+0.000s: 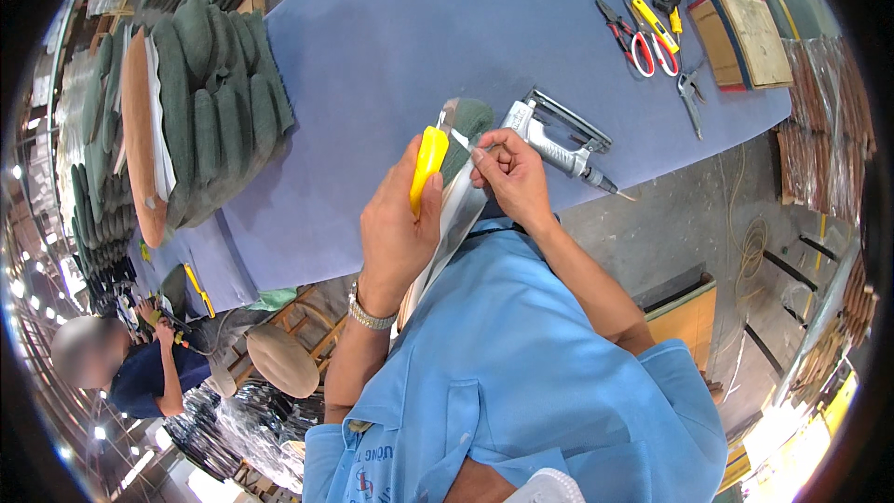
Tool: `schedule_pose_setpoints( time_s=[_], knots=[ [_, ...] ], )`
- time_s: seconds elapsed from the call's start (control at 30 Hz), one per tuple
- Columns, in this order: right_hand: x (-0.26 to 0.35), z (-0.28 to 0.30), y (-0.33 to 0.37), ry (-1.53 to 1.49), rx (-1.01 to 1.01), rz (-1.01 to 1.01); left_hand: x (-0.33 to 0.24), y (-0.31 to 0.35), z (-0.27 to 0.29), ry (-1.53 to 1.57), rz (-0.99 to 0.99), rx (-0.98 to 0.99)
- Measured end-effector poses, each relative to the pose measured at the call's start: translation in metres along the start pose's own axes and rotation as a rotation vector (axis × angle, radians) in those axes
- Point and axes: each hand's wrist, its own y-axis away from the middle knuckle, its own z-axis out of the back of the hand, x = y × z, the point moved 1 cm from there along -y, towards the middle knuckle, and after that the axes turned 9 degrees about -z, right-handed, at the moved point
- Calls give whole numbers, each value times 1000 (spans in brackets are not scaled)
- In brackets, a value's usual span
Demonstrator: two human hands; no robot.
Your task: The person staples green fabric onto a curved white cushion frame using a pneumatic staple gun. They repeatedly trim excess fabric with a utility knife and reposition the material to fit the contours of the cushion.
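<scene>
My left hand, with a metal watch on its wrist, is closed round a yellow-handled tool. A short metal part shows at the tool's far end; I cannot make out its exact kind. Beneath lies a dark green padded piece with a pale underside, resting against my body at the table edge. My right hand is closed in a pinch at the pale edge of this piece, close to the tool's tip. Just right of that hand, a silver staple gun lies on the table, its hose fitting toward the near edge.
Stacked green padded pieces stand on the blue table at the left. Pliers, red-and-white scissors, a yellow cutter and an air blow gun lie far right, near a cardboard box. Another person works lower left.
</scene>
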Motion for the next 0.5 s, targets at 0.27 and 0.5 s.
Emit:
schedule_pose_setpoints(
  time_s=[0.27, 0.5],
  knots=[
    [0, 3, 38, -193, 125, 30, -32, -11, -41, 14, -286, 88],
    [11, 13, 50, -161, 144, -333, -13, -33, -19, -147, -322, 150]
  ],
)
